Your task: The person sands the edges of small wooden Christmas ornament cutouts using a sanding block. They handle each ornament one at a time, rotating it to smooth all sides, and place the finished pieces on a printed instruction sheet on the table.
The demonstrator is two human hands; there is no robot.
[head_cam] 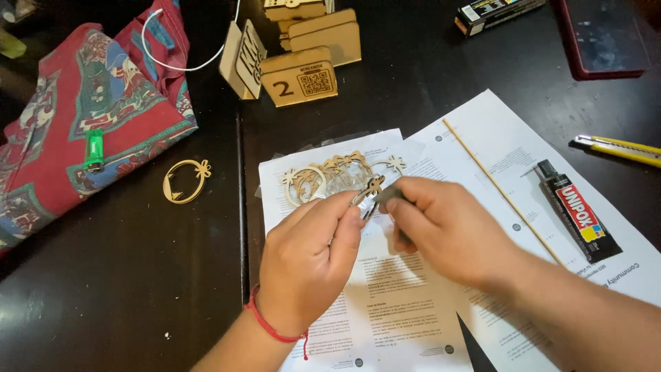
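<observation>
- Left hand (306, 265) over the printed sheets, grip closed to a pinch: thumb and forefinger tips clamped on a small wooden cutout ornament (370, 191), held just above the paper.
- Red cord bracelet (265, 322) round the left wrist.
- Right hand (447, 231) directly opposite, fingertips meeting the same ornament; grip closed on a small dark grey piece (390, 195) pressed against the ornament's edge; too blurred to tell what kind of piece.
- Ornament thus between both hands, near the middle of the bench (138, 275), above the upper part of the white printed sheets (399, 303).
- Just behind the fingertips, a cluster of further pale wooden ornaments (323, 176) lying on clear plastic wrapping, ring-shaped with bow tops.
- One more oval wooden ornament (185, 180) lying alone on the dark bench to the left, well apart from the hands.
- Thin wooden stick (499, 189) lying diagonally across the right-hand sheet.
- Black glue tube (577, 210) with a red and yellow label just right of the stick, on the paper's edge.
- Yellow utility knife (620, 149) at the far right on the bench.
- Red patterned cloth (82, 117) at far left, a green lighter (94, 149) resting on it.
- Stack of wooden plaques (299, 76) at the top centre, a white cable (186, 65) beside them.
- Dark red phone (604, 38) and a small box (496, 12) at top right.
</observation>
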